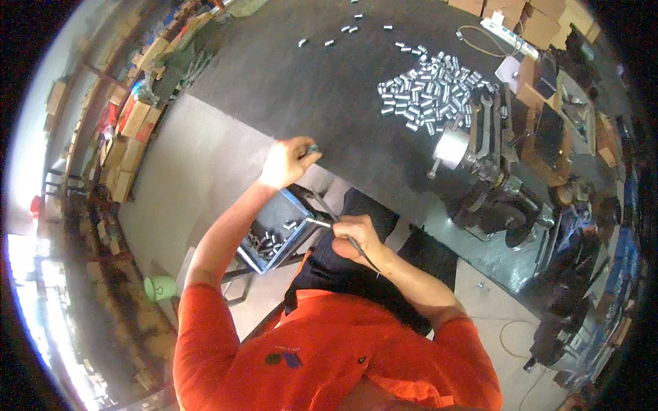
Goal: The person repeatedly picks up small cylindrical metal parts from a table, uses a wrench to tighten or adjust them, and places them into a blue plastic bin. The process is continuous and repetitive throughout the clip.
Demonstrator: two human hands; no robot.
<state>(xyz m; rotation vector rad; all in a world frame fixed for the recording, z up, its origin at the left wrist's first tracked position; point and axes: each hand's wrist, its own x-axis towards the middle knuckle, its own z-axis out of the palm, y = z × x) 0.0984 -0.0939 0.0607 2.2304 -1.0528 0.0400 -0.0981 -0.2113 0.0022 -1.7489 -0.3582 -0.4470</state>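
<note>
Grips a slim tool (321, 222) in the right hand (358, 238), with fingers folded around its shaft, just right of the blue-rimmed bin (290, 247). Points the pale tip leftward and slightly away, across the bin's right corner, and trails a dark, cord-like tail back over the wrist, away from the bin. Shows loose metal sleeves (269, 241) inside the bin, left of the tip and nearer the body. Pinches a small metal piece (312, 149) between thumb and fingers of the left hand (291, 159), beyond the bin's far end, by the edge of the dark table (274, 89). Sits, in that pinch, almost straight beyond the tool tip and well apart from it; cannot tell the piece's long axis, being partly covered. Includes, beyond the bin and far to its right, a pale metal cylinder (452, 145) and, farther still, a heap of similar sleeves (435, 89).
</note>
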